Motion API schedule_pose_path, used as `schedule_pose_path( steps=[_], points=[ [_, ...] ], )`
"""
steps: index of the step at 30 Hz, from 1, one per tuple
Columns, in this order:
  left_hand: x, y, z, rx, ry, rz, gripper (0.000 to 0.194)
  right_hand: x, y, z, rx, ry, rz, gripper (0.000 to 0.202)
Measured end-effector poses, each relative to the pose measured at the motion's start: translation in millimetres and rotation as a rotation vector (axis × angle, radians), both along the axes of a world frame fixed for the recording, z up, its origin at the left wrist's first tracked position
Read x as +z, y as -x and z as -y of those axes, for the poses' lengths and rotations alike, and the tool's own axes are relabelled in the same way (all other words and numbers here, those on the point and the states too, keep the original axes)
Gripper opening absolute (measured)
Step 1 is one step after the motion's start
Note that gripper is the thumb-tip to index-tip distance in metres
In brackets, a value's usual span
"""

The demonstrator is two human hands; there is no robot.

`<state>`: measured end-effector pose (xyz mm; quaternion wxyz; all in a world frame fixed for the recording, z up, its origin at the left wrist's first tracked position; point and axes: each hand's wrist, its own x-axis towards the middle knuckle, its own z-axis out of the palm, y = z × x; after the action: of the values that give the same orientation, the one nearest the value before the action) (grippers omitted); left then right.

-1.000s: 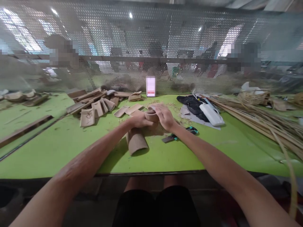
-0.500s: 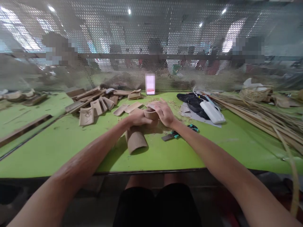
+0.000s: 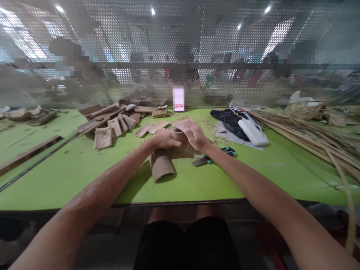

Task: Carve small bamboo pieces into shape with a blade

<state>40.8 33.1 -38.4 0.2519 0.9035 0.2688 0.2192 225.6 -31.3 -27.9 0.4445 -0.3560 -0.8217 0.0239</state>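
My left hand (image 3: 166,139) is wrapped round the side of a bamboo cup (image 3: 179,135), a short brown tube with its round rim facing up. My right hand (image 3: 195,134) is over the far right of that rim, fingers closed on a thin pale-grey sheet (image 3: 177,126) that looks like sandpaper. Its underside is hidden. Just nearer to me, a curved bamboo piece (image 3: 163,168) lies on the green table (image 3: 202,183). Beside my right wrist rests a cutter (image 3: 213,157) with a black and teal handle and a broad grey blade.
Cut bamboo pieces (image 3: 115,127) are heaped at the back left. A lit phone (image 3: 179,99) stands against the perforated screen (image 3: 157,82). At right are a black cloth bundle (image 3: 229,122), a white device (image 3: 253,132) and long bamboo strips (image 3: 298,138). People sit beyond the screen.
My right hand and the grey sheet have shifted very slightly on the cup's rim. My left hand keeps its hold on the cup.
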Motion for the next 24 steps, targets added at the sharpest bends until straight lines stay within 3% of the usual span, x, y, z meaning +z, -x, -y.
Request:
schedule_pose_path(
  steps=[3,11,19,24],
  points=[
    [-0.2,-0.6,0.6,0.004,-0.01,0.026,0.051,-1.4,-1.8,-3.2,-0.039,-0.006,0.003,0.054],
    [15.6,-10.9,13.6,-0.198,-0.104,0.132,0.038,3.4,18.0,29.7,-0.006,-0.065,0.008,0.053],
    [10.6,-1.7,7.7,-0.034,0.014,0.001,0.062,-1.2,-1.7,-3.8,-0.049,-0.051,0.007,0.054],
    [21.4,-4.9,17.6,-0.125,0.057,0.023,0.062,-2.0,-7.1,-0.6,-0.089,-0.04,-0.051,0.054]
  ],
)
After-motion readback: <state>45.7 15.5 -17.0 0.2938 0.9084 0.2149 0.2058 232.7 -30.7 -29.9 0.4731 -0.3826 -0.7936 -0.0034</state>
